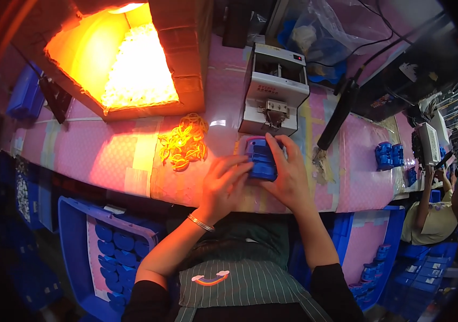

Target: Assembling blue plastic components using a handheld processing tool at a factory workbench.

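Observation:
A blue plastic housing [264, 167] with open compartments and a pinkish rim at its top lies in front of a small white machine [275, 91]. My right hand [289, 177] is closed around the right side of the housing, fingers at its top corner and thumb low down. From the left, my left hand [222, 185] reaches over with its fingers stretched out, their tips at the housing's left edge. Whether a small part sits under those fingertips, I cannot tell. Left of the machine lies a pile of yellow-orange looped bands or wires [184, 142], lit orange.
A cardboard box [190, 80] with a glaring orange-lit opening stands at the back left. A black rod-like tool [340, 112] hangs right of the machine. Blue bins [71, 231] with blue parts flank me below the pink tabletop [368, 185]. Another person [433, 214] sits far right.

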### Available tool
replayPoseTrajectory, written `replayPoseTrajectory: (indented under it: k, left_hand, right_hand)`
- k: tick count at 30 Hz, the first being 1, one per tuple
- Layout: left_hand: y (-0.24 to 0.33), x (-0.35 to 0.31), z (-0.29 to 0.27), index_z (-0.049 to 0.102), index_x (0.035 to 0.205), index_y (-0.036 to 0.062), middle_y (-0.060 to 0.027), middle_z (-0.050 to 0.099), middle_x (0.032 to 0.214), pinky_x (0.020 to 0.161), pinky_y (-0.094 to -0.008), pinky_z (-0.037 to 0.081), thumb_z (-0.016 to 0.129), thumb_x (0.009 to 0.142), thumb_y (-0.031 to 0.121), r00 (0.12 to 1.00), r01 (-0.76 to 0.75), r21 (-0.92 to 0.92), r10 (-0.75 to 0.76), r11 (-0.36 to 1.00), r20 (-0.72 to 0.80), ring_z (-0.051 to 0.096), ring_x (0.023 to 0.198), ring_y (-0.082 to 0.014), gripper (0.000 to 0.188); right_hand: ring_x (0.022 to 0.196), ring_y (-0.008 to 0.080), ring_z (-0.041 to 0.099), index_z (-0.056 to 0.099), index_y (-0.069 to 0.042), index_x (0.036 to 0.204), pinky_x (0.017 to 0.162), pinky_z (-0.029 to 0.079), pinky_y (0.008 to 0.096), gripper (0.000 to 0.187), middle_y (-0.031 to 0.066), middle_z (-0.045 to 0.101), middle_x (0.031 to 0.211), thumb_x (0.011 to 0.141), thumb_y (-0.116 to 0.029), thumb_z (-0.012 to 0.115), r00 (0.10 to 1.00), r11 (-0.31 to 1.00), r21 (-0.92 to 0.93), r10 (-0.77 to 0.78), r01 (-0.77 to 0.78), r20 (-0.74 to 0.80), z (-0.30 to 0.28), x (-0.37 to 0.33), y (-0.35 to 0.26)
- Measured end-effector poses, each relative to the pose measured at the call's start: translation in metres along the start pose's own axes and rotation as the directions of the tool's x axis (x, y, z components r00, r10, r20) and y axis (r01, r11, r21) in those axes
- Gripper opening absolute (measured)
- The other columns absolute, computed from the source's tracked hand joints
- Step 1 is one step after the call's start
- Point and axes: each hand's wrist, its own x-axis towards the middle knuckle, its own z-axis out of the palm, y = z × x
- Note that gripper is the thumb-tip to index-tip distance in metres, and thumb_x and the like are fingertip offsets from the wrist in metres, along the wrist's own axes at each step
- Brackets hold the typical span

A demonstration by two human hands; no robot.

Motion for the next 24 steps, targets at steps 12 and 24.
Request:
replayPoseTrajectory:
  k: [12,24]
  left_hand:
    - [-0.015,-0.022,0.027,0.056,0.13,0.0078,-0.0151,0.053,0.138,0.11,-0.0479,0.041,0.061,0.084,0.015,0.962,-0.256,0.191,0.23,0.948,0.149,0.047,0.135,-0.0326,0.046]
    - [0.023,-0.022,-0.022,0.052,0.121,0.0041,-0.0178,0.06,0.112,0.092,-0.039,0.049,0.079,0.066,0.009,0.983,0.174,-0.394,-0.181,0.903,0.019,0.058,0.109,-0.0362,0.062]
  right_hand:
    - [0.134,0.0443,0.041,0.033,0.0,0.15,0.111,0.036,0.0505,0.094,0.0249,0.042,0.146,0.077,-0.039,0.077,0.969,0.962,-0.119,-0.24,0.245,0.054,0.019,-0.007,0.037]
    - [0.126,0.0311,0.052,0.045,0.002,0.143,0.104,0.042,0.0427,0.086,0.0183,0.053,0.137,0.093,-0.068,0.048,0.998,0.886,0.464,-0.046,0.02,0.045,-0.01,0.006,0.009]
